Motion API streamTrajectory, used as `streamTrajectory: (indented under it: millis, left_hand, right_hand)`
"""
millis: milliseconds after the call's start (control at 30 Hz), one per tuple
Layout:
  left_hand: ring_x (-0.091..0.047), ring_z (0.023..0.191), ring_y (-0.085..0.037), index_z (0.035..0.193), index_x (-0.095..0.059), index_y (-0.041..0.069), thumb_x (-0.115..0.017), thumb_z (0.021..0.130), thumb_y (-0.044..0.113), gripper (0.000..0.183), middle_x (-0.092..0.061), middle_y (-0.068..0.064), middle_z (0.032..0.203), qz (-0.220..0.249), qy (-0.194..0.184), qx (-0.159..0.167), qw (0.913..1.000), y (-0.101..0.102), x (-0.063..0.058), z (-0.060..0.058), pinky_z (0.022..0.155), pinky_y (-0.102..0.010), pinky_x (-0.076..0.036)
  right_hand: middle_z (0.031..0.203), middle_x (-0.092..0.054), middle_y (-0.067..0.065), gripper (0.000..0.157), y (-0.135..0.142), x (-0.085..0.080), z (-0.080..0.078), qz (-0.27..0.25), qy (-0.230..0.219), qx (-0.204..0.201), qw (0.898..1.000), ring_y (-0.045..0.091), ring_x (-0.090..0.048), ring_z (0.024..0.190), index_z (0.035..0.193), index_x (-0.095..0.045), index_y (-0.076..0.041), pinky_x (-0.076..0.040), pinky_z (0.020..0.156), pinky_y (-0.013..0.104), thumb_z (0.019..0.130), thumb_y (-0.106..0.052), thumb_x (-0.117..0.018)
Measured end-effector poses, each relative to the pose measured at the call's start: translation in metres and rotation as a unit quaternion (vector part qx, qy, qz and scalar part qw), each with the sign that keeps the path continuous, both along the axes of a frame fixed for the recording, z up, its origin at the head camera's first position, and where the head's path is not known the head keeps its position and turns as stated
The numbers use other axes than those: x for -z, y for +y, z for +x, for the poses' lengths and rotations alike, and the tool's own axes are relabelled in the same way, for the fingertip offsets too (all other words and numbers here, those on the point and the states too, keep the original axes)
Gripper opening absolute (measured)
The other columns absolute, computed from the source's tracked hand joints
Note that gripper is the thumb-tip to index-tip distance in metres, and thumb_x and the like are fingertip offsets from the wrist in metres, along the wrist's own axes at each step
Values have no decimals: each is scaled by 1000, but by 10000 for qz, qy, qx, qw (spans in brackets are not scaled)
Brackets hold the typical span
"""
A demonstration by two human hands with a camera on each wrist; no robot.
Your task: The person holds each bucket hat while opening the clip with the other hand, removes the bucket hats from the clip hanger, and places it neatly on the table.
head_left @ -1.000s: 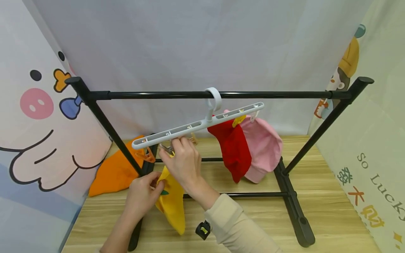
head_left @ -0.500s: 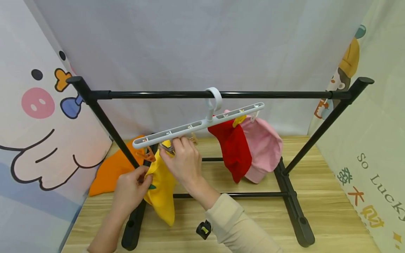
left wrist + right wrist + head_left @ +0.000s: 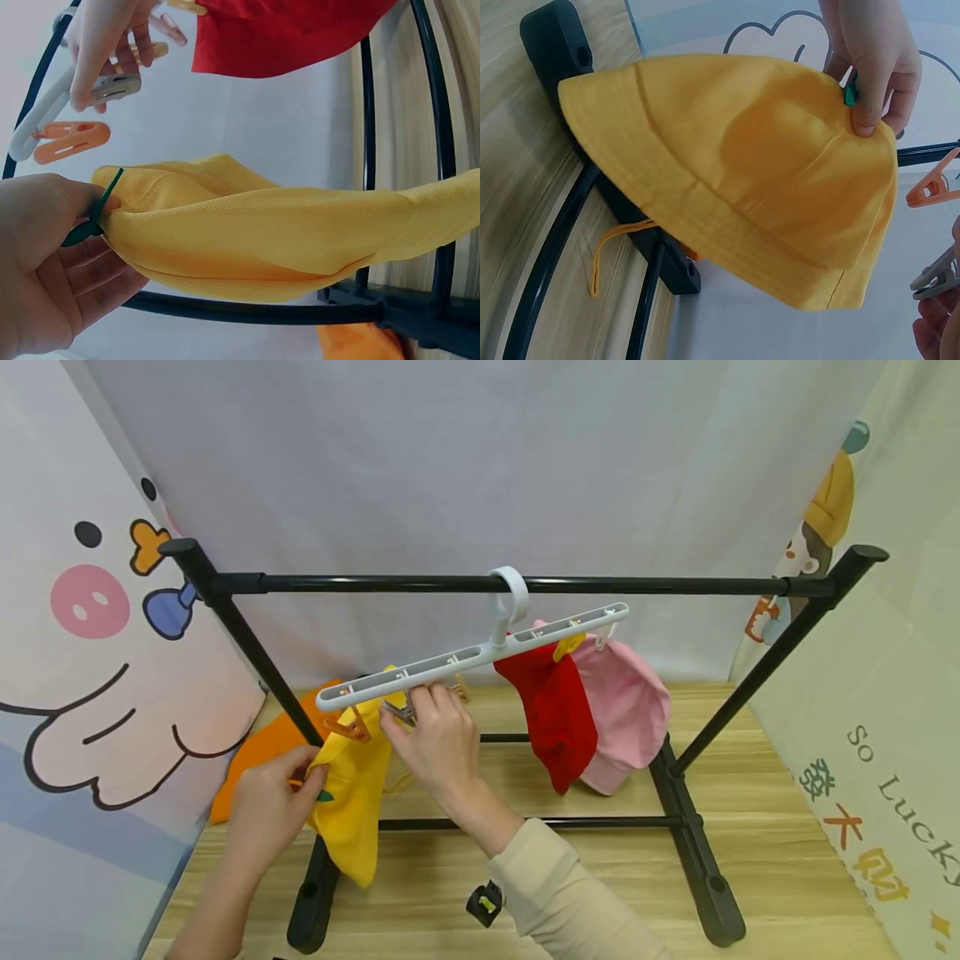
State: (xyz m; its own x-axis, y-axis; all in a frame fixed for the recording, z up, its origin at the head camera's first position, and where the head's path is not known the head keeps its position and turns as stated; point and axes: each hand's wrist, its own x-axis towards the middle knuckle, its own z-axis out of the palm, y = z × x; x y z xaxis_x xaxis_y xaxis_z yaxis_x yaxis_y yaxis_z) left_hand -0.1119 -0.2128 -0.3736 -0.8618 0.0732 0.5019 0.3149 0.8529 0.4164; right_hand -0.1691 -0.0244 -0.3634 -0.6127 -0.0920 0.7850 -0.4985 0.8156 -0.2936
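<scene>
My left hand [image 3: 266,814] pinches a yellow bucket hat [image 3: 352,814] at its crown, beside a small green leaf trim [image 3: 850,91]. The hat hangs tilted, its brim [image 3: 675,199] downward in the head view, with a thin yellow cord [image 3: 607,244] trailing. My right hand [image 3: 438,739] grips a grey clothespin [image 3: 937,277] under the left half of a white hanger [image 3: 480,653]. To its left dangles an orange clothespin [image 3: 351,725], overlapping the hat in the head view. The clothespin's tips stand apart from the hat.
The hanger hooks over a black rack's top bar [image 3: 375,583]. A red cloth item [image 3: 551,718], with a yellow clothespin [image 3: 567,647] on it, and a pink cap [image 3: 626,710] hang right. An orange hat [image 3: 262,760] is behind the left post. A black tape measure [image 3: 484,904] lies in front.
My left hand has carried the yellow hat leftward, away from the grey clothespin and over to the orange one. My right hand has stayed at the grey clothespin.
</scene>
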Motion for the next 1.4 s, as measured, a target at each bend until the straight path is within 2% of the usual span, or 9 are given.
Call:
streamTrajectory:
  millis: [133,300,467,633,800,900,1100,1200,1400]
  left_hand:
    - [-50,51,-11,86,-68,4,-69,77,3,9,-62,-4,63,-105,117,-72,9999,-8,-5,2,46,-22,-44]
    - [-49,50,-11,86,-67,6,-69,78,6,8,-61,-3,63,-442,-97,-112,9989,-20,-12,2,45,-22,-40]
    - [-41,48,-9,83,-65,10,-68,79,9,5,-56,1,61,-799,-325,-162,9961,-33,-19,5,42,-23,-33]
    - [-37,47,-10,83,-64,11,-69,78,9,7,-52,3,60,-1157,-359,-227,9924,-46,-26,8,43,-25,-29]
    - [-48,52,-19,89,-65,9,-69,76,9,13,-64,-7,72,-1408,-517,-354,9881,-61,-29,9,45,-37,-40]
    - [-54,57,-25,92,-66,8,-70,77,10,16,-66,-14,81,-1479,-726,-462,9852,-69,-29,11,49,-45,-44]
    - [-59,68,-39,100,-66,7,-69,78,10,22,-66,-21,95,-1515,-1064,-595,9809,-87,-23,15,53,-51,-45]
    - [-59,73,-42,100,-65,6,-69,78,8,22,-65,-21,97,-1545,-1178,-644,9788,-97,-19,17,57,-55,-44]
    - [-56,66,-33,95,-66,6,-66,79,6,16,-65,-19,90,-1523,-1322,-774,9764,-115,-11,19,56,-52,-43]
  right_hand:
    - [69,-52,-2,23,0,0,0,-46,-35,-18,10000,12,-49,62,78,-59,-12,-44,53,22,78,-33,-68]
    - [68,-52,-1,24,0,0,0,-84,-1,20,10000,13,-51,61,74,-57,-12,-45,53,23,77,-32,-69]
    - [68,-52,-2,24,0,1,0,-70,49,15,10000,12,-50,60,73,-56,-12,-45,52,23,76,-33,-70]
    - [68,-52,-2,24,0,1,0,-76,53,-7,10000,12,-50,60,73,-57,-12,-44,52,22,77,-33,-69]
    - [67,-52,-2,26,0,0,0,-93,101,36,9999,12,-49,59,72,-56,-12,-43,51,22,76,-33,-70]
    - [67,-52,-2,26,0,-1,0,-110,126,35,9999,12,-49,59,71,-56,-12,-43,51,23,75,-32,-71]
    - [68,-52,-2,25,0,0,0,-103,55,42,9999,12,-49,60,71,-55,-13,-43,52,23,76,-33,-69]
    - [68,-52,-3,25,0,0,-1,-89,39,21,10000,12,-50,60,71,-55,-13,-43,52,22,77,-33,-69]
    - [68,-51,-3,25,0,0,-1,-86,23,-9,10000,12,-49,60,71,-55,-13,-42,51,22,77,-32,-69]
